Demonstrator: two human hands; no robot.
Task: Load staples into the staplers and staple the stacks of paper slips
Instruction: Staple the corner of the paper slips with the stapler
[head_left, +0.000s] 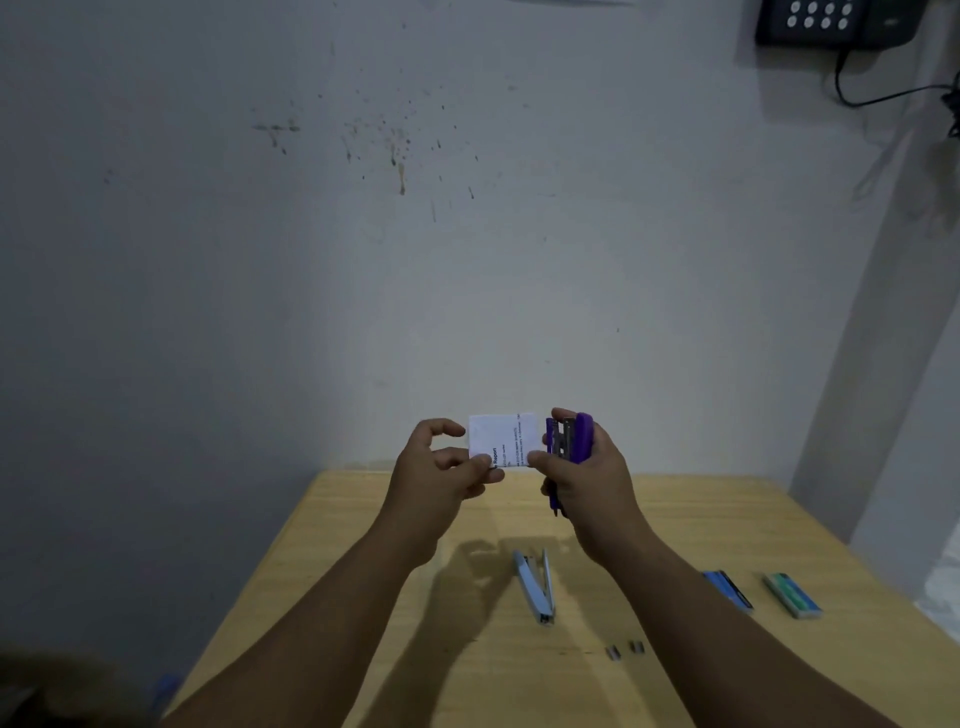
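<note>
A small stack of white paper slips (501, 436) with printed text is held up in front of the wall, above the far edge of the table. My left hand (441, 467) pinches its lower left corner between thumb and fingers. My right hand (582, 467) grips a purple stapler (570, 441), whose jaw sits at the right edge of the slips; my right thumb also touches the slips' lower right corner. A light blue stapler (535, 587) lies opened out on the wooden table (363, 597). Two short strips of staples (625, 649) lie near it.
A blue staple box (728, 590) and a green staple box (792, 595) lie on the table's right side. A stained wall stands right behind the table. A black keypad device (831, 21) with a cable hangs at the top right.
</note>
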